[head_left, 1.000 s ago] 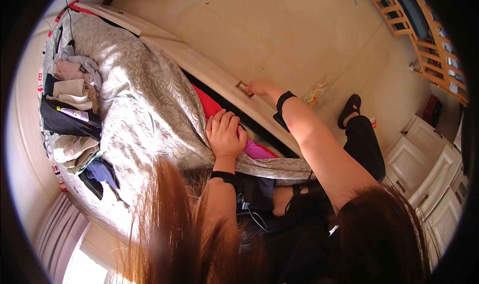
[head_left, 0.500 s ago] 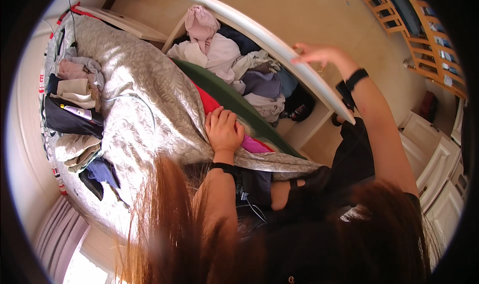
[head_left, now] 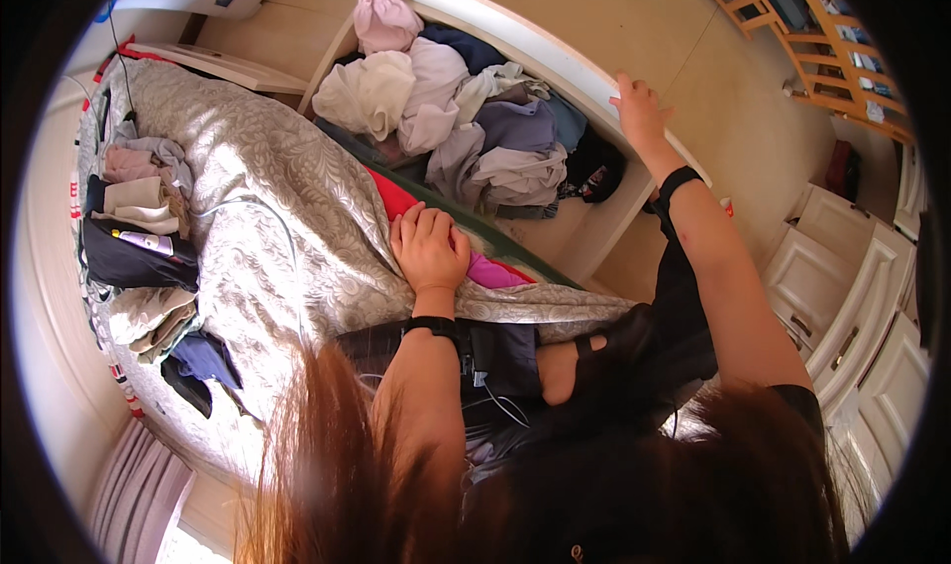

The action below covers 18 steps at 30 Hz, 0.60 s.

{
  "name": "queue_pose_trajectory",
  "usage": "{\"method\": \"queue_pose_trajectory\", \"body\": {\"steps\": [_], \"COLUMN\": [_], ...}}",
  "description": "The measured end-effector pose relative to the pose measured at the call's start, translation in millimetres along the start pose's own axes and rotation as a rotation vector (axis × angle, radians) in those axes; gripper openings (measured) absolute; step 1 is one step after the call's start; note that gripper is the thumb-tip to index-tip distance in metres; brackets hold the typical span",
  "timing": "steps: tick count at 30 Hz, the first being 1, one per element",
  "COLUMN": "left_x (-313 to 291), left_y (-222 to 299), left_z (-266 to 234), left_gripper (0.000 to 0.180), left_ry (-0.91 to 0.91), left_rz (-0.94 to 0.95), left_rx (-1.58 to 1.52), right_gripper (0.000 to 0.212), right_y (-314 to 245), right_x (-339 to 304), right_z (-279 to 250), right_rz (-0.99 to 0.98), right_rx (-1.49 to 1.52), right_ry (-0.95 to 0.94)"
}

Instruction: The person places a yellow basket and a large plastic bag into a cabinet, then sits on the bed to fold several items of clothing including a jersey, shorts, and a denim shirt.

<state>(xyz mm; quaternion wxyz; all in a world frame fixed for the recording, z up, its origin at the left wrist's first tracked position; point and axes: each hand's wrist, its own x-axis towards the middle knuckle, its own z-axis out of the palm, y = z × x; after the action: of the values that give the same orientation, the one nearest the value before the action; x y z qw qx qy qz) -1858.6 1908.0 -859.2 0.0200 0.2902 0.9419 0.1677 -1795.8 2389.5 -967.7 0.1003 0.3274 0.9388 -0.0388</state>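
Spread flat on the edge of the bed is my left hand [head_left: 433, 250], pressing on the patterned silvery bedspread [head_left: 297, 168] beside a strip of red and pink cloth [head_left: 490, 272]. My right arm reaches out to the drawer front [head_left: 535, 44], a pale panel. There my right hand [head_left: 642, 116] has its fingers apart at the panel's top edge, not wrapped round it. Between bed and panel, the pulled-out drawer holds crumpled clothes: a pink bundle [head_left: 386, 19], a cream garment [head_left: 367, 97], a grey-blue one [head_left: 517, 128] and a black one [head_left: 592, 173].
Folded clothes [head_left: 149, 203] and a purple-white tube [head_left: 144, 241] lie on the bed's left side. A white cable [head_left: 287, 227] crosses the bedspread. White cabinets [head_left: 817, 267] stand at the right, a wooden slatted frame [head_left: 852, 59] at the far right.
The drawer stands farther out from the bed, and more of its clothes and bottom show. My right hand has moved outward with the panel. My left hand stays on the bed edge.
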Motion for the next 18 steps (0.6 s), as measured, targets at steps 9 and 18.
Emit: {"method": "queue_pose_trajectory", "body": {"steps": [9, 18], "left_x": [2.5, 6.4], "left_y": [-3.4, -4.3], "left_z": [3.4, -0.2], "left_gripper": [0.012, 0.020], "left_ry": [-0.007, -0.054], "left_rz": [-0.012, -0.043], "left_rx": [-0.057, -0.053], "right_gripper": [0.079, 0.107], "right_y": [25.8, -156.4], "right_x": [33.7, 62.4], "right_z": [-3.3, -31.4], "right_rz": [0.265, -0.396], "right_rx": [0.060, 0.244], "right_ry": [-0.106, 0.401]}}
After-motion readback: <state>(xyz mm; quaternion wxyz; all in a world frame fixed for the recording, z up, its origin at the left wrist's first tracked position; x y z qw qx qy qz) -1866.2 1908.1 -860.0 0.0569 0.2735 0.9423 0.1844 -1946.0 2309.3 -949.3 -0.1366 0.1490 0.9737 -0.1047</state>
